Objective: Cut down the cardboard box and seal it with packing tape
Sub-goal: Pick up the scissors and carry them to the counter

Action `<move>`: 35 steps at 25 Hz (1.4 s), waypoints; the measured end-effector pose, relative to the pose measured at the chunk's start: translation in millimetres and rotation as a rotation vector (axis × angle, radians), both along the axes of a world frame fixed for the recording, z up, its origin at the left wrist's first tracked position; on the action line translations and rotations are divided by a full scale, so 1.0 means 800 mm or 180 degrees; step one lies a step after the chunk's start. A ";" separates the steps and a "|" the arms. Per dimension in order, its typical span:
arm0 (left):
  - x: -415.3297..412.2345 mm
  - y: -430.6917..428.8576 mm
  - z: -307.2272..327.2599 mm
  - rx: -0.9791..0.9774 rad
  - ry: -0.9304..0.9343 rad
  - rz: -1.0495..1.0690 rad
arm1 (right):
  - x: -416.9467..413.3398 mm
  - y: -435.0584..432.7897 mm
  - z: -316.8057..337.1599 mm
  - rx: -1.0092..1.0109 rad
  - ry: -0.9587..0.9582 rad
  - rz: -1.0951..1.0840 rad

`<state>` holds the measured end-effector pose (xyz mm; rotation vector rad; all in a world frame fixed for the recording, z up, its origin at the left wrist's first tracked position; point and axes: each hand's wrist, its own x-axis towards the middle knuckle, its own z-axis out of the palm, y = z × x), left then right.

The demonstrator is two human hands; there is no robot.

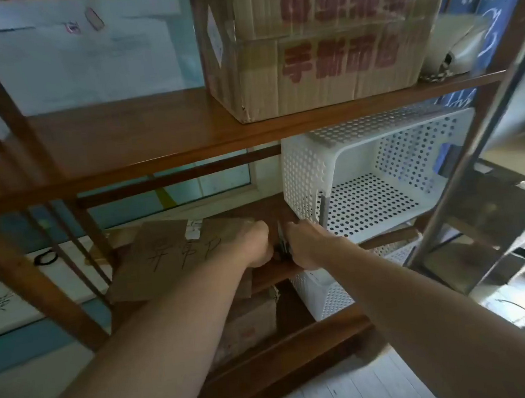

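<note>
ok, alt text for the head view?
A left hand and right hand meet at a small dark item on the middle shelf of a wooden rack; the grip is hidden. Flat cardboard lies left of them, a white basket stands right, and a printed box sits on the shelf above.

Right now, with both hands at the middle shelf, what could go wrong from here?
The left hand and right hand crowd a small dark tool, possibly a blade: fingers could get nicked. The loose cardboard sheet overhangs the shelf edge and might slide off if bumped. The white basket sits close to the right hand and could be knocked.
</note>
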<state>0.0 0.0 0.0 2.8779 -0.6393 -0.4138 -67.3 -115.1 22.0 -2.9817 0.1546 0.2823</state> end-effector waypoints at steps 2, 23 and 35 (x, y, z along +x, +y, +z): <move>0.005 -0.012 -0.010 0.0003 -0.0035 0.0187 | 0.012 -0.002 -0.008 -0.0078 0.0071 -0.0063; -0.021 0.048 0.017 -0.0990 -0.0750 0.0646 | -0.002 0.049 0.024 0.0269 -0.0647 -0.0500; -0.179 0.227 0.102 -0.2225 -0.1574 0.0380 | -0.145 0.197 0.091 0.1102 -0.1974 -0.0442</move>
